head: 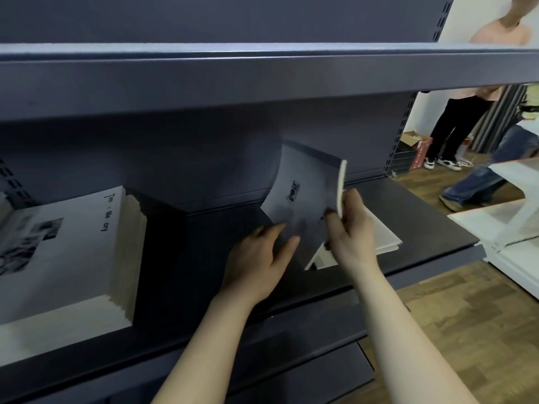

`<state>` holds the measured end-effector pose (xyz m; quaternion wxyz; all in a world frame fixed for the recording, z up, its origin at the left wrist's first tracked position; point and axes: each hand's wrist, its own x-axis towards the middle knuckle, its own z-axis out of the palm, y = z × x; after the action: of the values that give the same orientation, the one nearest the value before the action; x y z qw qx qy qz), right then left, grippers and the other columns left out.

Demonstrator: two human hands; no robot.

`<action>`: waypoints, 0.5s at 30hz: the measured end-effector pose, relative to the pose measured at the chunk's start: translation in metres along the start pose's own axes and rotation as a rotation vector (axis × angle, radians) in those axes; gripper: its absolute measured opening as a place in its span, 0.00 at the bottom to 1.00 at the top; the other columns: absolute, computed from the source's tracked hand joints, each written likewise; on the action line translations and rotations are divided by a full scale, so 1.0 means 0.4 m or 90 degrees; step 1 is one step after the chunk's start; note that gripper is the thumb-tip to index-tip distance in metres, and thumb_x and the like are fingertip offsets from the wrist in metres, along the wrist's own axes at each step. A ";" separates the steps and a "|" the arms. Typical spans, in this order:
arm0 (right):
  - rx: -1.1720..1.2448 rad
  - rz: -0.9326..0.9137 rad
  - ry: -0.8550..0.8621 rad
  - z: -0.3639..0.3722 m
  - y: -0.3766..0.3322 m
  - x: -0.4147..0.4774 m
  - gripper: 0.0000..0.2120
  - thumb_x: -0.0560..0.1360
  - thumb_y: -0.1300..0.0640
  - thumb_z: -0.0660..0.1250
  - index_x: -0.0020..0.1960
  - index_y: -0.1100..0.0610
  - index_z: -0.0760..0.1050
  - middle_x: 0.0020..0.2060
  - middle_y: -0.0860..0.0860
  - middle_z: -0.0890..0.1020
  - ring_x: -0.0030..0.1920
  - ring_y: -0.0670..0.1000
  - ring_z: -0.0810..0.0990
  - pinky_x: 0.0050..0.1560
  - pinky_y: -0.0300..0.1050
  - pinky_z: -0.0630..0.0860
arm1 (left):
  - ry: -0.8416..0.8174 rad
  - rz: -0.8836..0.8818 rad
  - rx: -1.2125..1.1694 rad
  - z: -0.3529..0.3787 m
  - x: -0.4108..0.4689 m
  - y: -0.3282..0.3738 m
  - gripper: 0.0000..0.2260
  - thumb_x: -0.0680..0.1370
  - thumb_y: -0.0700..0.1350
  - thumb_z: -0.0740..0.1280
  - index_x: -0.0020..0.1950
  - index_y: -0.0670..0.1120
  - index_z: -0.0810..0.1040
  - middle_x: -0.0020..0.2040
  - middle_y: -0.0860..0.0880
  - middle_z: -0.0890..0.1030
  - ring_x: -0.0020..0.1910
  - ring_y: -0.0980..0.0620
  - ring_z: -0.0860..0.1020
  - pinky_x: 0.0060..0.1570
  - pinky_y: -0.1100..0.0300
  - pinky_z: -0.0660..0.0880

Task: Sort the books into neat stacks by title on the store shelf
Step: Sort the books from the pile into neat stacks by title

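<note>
Stack (67, 252) left of the fingers looks done. Right hand (350, 228) pinches one book (303, 188); left hand (256, 263), fingers straight, touches it. More books (385, 237) remain beneath.

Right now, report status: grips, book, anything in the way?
Right grip pinches thin grey-covered paperback book, lifted and bent. Left grip open, fingers touching its lower corner. Flat white book lies on the dark metal shelf beneath.
</note>
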<state>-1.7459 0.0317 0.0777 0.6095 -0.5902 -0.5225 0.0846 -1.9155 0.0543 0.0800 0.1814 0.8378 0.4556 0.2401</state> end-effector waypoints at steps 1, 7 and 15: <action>-0.039 -0.040 -0.015 0.015 -0.016 -0.009 0.13 0.74 0.68 0.61 0.41 0.52 0.63 0.28 0.47 0.71 0.29 0.42 0.72 0.30 0.33 0.69 | 0.001 -0.001 -0.036 -0.009 0.001 0.010 0.28 0.77 0.66 0.51 0.73 0.55 0.63 0.67 0.51 0.73 0.63 0.49 0.72 0.60 0.57 0.70; -0.156 -0.221 -0.103 0.110 -0.047 -0.079 0.02 0.76 0.57 0.60 0.47 0.55 0.70 0.34 0.53 0.80 0.33 0.52 0.78 0.31 0.39 0.69 | 0.122 -0.035 -0.262 -0.038 0.003 0.032 0.28 0.72 0.69 0.59 0.57 0.47 0.73 0.42 0.54 0.81 0.43 0.56 0.80 0.41 0.63 0.75; 0.045 -0.081 -0.295 0.154 -0.037 -0.103 0.19 0.68 0.43 0.71 0.50 0.52 0.70 0.56 0.47 0.75 0.57 0.46 0.75 0.51 0.38 0.74 | 0.302 -0.087 -0.353 -0.079 -0.042 -0.026 0.13 0.82 0.49 0.52 0.58 0.48 0.74 0.48 0.55 0.78 0.47 0.62 0.77 0.48 0.69 0.72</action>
<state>-1.8170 0.0366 0.0528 0.4976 -0.4992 -0.6812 0.1979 -1.9485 0.0481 0.0965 0.3065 0.6456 0.4576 0.5291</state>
